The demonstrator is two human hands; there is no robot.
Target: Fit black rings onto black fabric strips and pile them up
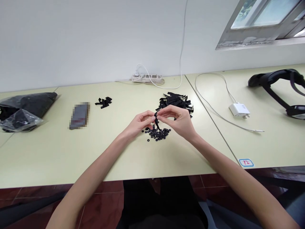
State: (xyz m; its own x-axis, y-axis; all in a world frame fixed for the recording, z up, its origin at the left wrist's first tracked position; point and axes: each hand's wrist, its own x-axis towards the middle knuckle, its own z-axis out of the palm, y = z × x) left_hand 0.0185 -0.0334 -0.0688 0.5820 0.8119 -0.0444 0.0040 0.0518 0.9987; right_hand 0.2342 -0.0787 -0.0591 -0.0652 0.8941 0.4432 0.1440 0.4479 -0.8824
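Between my fingertips is a black fabric strip, its lower end hanging down. My left hand pinches it from the left, and my right hand pinches it from the right. Whether a small ring is also in my fingers is hidden. Below both hands lies a scattered heap of small black rings. Just behind my right hand is a tangled pile of black strips. A smaller group of short black strips lies farther left on the table.
On the pale table, a blurred-out dark rectangular object and a black plastic bag lie at left. A power strip sits by the wall. To the right are a white charger with cable and a black headset.
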